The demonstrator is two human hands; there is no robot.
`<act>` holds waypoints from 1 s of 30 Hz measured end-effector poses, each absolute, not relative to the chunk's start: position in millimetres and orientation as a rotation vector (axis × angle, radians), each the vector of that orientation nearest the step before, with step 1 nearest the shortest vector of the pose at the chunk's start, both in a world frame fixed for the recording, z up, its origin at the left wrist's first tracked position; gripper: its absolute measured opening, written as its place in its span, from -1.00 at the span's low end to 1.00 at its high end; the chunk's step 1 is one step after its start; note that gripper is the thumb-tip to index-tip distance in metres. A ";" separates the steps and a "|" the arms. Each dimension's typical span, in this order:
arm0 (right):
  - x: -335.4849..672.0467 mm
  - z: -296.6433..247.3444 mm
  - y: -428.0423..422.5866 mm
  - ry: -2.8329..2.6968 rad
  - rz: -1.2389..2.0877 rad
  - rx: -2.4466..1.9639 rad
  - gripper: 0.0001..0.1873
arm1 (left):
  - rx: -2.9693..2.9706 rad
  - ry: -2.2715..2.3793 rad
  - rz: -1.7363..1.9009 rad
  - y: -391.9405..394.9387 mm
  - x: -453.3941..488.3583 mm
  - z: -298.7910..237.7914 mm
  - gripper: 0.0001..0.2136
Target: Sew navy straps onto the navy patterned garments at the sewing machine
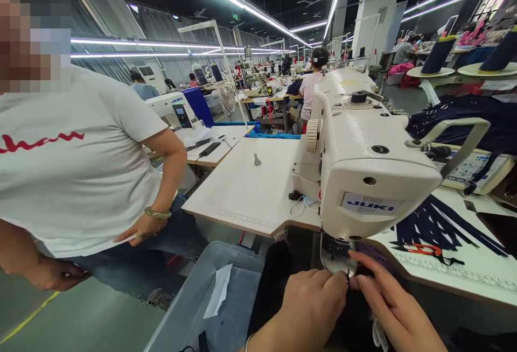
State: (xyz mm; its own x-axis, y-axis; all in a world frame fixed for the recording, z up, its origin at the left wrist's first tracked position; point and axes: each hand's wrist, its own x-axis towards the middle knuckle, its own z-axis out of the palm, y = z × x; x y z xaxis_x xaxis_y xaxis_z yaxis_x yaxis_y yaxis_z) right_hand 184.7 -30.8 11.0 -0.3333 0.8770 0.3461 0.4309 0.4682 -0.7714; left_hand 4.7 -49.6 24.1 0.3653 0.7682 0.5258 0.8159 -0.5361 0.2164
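Observation:
The white JUKI sewing machine (374,180) stands in front of me, with its needle area low at the front. Just below its head, my left hand (313,301) is closed, knuckles up, at the metal work plate (337,259). A small dark piece pokes out at its fingertips; I cannot tell what it is. My right hand (390,295) meets it from the right, thumb and fingers bent around the same spot, forefinger reaching up near the needle area. What lies between its fingers is hidden. Black fabric hangs beneath both hands.
A grey plastic bin (238,298) with a white paper scrap stands left of my lap. Navy straps (428,223) and orange-handled snips (422,248) lie on the right table. A grey metal piece (257,160) rests on the left tabletop. A person in a white T-shirt (89,169) stands close at left.

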 end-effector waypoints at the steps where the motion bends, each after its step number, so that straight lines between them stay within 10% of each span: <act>1: 186.9 10.6 -30.4 -1.955 0.758 -1.098 -0.67 | -2.549 -1.457 -0.886 -49.8 4.3 24.3 -0.86; 21: 205.3 0.9 -40.8 -2.211 0.599 -0.978 -0.85 | -2.972 -1.781 -0.902 -51.9 -3.2 26.1 -0.93; 30: 206.8 -41.6 -38.9 -1.747 1.380 -1.384 -0.66 | -2.898 -2.284 -0.822 -44.0 -15.0 -10.7 -0.77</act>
State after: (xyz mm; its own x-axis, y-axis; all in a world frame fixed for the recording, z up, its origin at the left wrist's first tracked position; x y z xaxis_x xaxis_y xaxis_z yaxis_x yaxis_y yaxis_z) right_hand 206.8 -38.9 -41.6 -0.3473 0.9187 -0.1880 0.3956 -0.0382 -0.9176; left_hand -15.0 -44.0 -10.7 0.2566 0.9647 -0.0598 0.7055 -0.1447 0.6938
